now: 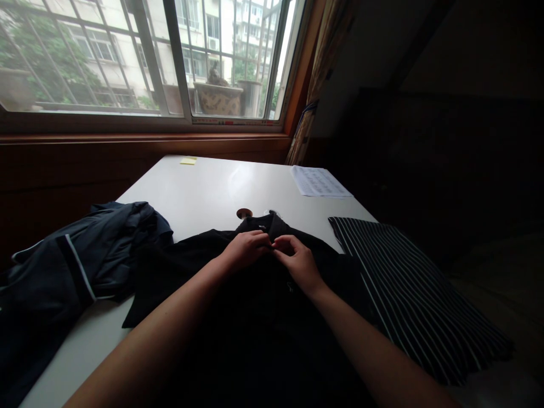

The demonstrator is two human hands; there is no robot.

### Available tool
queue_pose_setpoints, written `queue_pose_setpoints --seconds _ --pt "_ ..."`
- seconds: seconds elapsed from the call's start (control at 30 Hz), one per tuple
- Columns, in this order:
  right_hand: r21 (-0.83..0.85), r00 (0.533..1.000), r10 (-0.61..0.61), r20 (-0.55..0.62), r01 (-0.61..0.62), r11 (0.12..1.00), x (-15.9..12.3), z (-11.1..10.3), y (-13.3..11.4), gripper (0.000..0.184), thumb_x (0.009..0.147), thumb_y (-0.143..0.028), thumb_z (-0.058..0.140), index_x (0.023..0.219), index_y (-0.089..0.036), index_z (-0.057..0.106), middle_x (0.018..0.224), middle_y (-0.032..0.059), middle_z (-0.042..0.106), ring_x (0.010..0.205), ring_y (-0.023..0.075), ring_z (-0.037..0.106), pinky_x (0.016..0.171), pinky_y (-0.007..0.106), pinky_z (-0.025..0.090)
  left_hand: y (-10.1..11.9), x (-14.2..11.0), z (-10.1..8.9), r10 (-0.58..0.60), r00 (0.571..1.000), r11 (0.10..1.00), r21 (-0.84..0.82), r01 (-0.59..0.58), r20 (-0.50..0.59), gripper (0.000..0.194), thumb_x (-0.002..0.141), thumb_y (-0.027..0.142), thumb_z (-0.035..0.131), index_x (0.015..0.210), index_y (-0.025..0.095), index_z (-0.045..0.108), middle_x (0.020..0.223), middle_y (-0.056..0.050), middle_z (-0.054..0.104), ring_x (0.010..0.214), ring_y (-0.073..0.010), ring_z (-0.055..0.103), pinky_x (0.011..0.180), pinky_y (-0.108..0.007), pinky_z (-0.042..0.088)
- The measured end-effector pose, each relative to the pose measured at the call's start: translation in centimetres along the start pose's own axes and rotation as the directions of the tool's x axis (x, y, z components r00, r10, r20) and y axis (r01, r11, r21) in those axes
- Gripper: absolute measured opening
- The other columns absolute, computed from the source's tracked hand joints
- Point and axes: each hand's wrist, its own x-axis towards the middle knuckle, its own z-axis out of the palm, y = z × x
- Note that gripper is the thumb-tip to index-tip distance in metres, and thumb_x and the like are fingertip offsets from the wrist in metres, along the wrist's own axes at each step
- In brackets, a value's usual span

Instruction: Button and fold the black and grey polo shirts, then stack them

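Note:
A black collared shirt (255,317) lies spread front side up on the white table, its collar (278,225) pointing away from me and its sleeves out to both sides. Just below the collar, at the front opening, my left hand (249,248) is closed on the shirt. Close beside it, my right hand (297,260) pinches the same spot, thumb and index finger together. The fingertips of both hands nearly meet. Whether a button is between them is too small and dark to tell. A small light mark shows on the chest near my right wrist.
A crumpled dark blue garment with white piping (80,260) lies on the left. A dark striped cloth (408,289) covers the table's right edge. Farther back are printed sheets (321,182), a yellow sticky note (188,161) and a round table hole (244,213). A barred window stands behind.

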Motion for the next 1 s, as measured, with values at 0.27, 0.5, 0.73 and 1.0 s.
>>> queue_pose_setpoints --seconds 0.27,0.5,0.73,1.0 --pt "-0.076 0.997 -0.054 0.05 0.057 0.995 0.3 -0.3 0.1 0.014 0.083 -0.032 0.071 0.094 -0.025 0.074 0.096 0.004 0.07 0.092 0.0224 0.068 0.085 0.036 0.055 0.4 -0.1 -0.4 -0.003 1.0 0.995 0.097 0.005 -0.021 0.01 0.089 0.016 0.065 0.095 0.023 0.07 0.09 0.0 0.067 0.074 -0.0149 0.064 0.067 -0.024 0.047" --pt "-0.121 0.996 -0.048 0.076 0.057 0.991 0.5 -0.6 0.3 0.015 0.087 -0.03 0.065 0.097 -0.025 0.074 0.098 0.0029 0.073 0.097 0.0217 0.068 0.089 0.035 0.051 0.6 -0.1 -0.5 -0.006 1.0 0.998 0.068 0.007 -0.023 0.007 0.089 0.02 0.066 0.095 0.021 0.069 0.088 -0.001 0.07 0.074 -0.0151 0.066 0.067 -0.024 0.048" --pt "-0.128 0.996 -0.029 0.081 0.039 0.991 0.5 -0.6 0.5 0.015 0.087 -0.031 0.064 0.095 -0.023 0.074 0.096 0.003 0.074 0.094 0.0216 0.068 0.086 0.034 0.051 -0.3 -0.1 -0.7 0.027 0.999 0.997 0.07 -0.03 0.042 0.01 0.09 0.021 0.065 0.1 0.021 0.068 0.093 -0.001 0.073 0.08 -0.016 0.069 0.071 -0.025 0.05" --pt "-0.104 0.996 0.046 0.077 -0.037 0.994 0.6 -0.5 0.6 0.018 0.085 -0.033 0.065 0.096 -0.021 0.073 0.098 0.0046 0.075 0.094 0.0225 0.069 0.087 0.034 0.051 -0.3 -0.4 -0.8 0.139 0.99 0.977 0.161 -0.142 0.031 0.012 0.094 0.021 0.06 0.103 0.021 0.067 0.097 -0.004 0.071 0.085 -0.0175 0.068 0.075 -0.027 0.052"
